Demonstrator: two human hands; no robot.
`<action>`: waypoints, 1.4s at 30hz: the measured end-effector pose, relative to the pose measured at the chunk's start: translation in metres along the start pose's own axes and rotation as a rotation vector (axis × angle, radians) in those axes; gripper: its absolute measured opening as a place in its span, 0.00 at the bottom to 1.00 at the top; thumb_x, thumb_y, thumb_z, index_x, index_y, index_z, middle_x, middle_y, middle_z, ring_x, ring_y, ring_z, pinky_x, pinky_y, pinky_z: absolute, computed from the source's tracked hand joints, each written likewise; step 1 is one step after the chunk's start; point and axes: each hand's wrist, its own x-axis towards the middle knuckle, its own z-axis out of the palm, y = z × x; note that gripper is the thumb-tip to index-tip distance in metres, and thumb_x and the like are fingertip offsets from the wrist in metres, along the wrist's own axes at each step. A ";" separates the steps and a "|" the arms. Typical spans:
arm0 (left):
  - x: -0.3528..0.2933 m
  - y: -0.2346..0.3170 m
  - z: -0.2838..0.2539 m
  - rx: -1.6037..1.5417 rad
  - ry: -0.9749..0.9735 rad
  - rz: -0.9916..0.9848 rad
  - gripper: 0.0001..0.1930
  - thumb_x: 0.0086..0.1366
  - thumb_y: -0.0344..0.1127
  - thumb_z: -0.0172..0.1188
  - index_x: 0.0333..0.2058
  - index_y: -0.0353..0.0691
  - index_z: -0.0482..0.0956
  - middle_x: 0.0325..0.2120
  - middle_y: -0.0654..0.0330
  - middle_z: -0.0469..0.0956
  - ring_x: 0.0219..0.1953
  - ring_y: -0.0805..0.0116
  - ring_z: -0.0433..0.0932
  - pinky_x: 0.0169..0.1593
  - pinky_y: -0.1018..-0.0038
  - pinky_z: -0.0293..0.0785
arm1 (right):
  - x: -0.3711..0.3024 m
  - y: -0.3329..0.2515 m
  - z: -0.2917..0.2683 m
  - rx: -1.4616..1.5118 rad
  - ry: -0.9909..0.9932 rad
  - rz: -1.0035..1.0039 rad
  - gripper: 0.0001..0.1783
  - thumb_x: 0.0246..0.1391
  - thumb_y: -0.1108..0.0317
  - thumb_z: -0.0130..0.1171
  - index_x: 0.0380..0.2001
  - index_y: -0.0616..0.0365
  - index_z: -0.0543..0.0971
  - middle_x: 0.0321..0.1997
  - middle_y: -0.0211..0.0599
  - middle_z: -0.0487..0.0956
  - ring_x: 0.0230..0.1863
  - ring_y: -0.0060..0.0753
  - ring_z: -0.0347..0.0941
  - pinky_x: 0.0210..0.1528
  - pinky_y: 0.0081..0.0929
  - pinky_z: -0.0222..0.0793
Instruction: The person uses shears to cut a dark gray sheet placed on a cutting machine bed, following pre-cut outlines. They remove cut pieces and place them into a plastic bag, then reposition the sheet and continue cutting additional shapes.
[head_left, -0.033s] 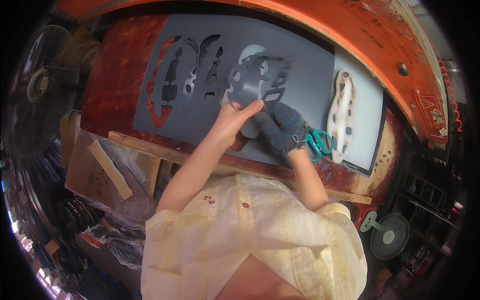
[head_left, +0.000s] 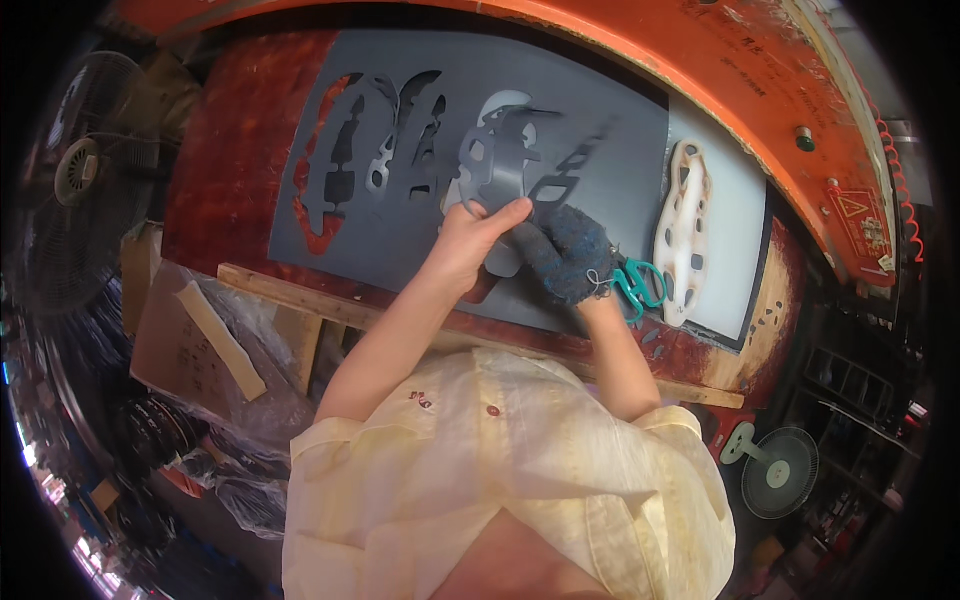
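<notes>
My left hand is bare and grips the lower end of a dark grey cut-out sheet piece with several holes, its thumb on top. My right hand wears a dark knitted glove and is closed close beside the left thumb. A thin strip with window-like openings rises above the glove, its upper part blurred; I cannot make out exactly how the glove grips it. Scissors with teal handles are next to the gloved wrist, their blades hidden. Beneath both hands lies a large grey sheet with cut-out openings.
Right of the sheet, a long whitish template with holes lies on a white board. An orange machine beam arches over the far side. A wooden rail edges the red table. Fans stand at both sides.
The strip with openings has swung right and away from the cut-out piece. That piece has turned slightly; both hands stay nearly in place.
</notes>
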 end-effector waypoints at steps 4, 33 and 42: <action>0.020 -0.008 0.024 0.016 0.106 0.068 0.09 0.57 0.32 0.64 0.33 0.32 0.77 0.30 0.60 0.78 0.30 0.76 0.76 0.32 0.78 0.71 | 0.004 0.004 -0.008 -0.371 0.051 -0.337 0.08 0.42 0.69 0.60 0.30 0.57 0.79 0.25 0.41 0.76 0.24 0.45 0.72 0.26 0.38 0.67; 0.039 0.010 0.009 -0.257 0.122 -0.096 0.14 0.60 0.39 0.62 0.37 0.33 0.76 0.31 0.61 0.77 0.32 0.71 0.76 0.35 0.74 0.73 | 0.031 -0.037 0.007 -0.566 -0.056 -0.422 0.07 0.42 0.61 0.57 0.19 0.51 0.77 0.25 0.39 0.78 0.25 0.39 0.74 0.28 0.33 0.69; 0.008 0.047 0.008 -0.139 -0.158 0.000 0.25 0.67 0.55 0.47 0.44 0.36 0.75 0.34 0.59 0.78 0.34 0.72 0.78 0.37 0.74 0.75 | 0.018 -0.005 -0.006 0.336 0.228 0.286 0.14 0.44 0.70 0.54 0.36 0.61 0.78 0.26 0.42 0.78 0.24 0.39 0.76 0.25 0.31 0.69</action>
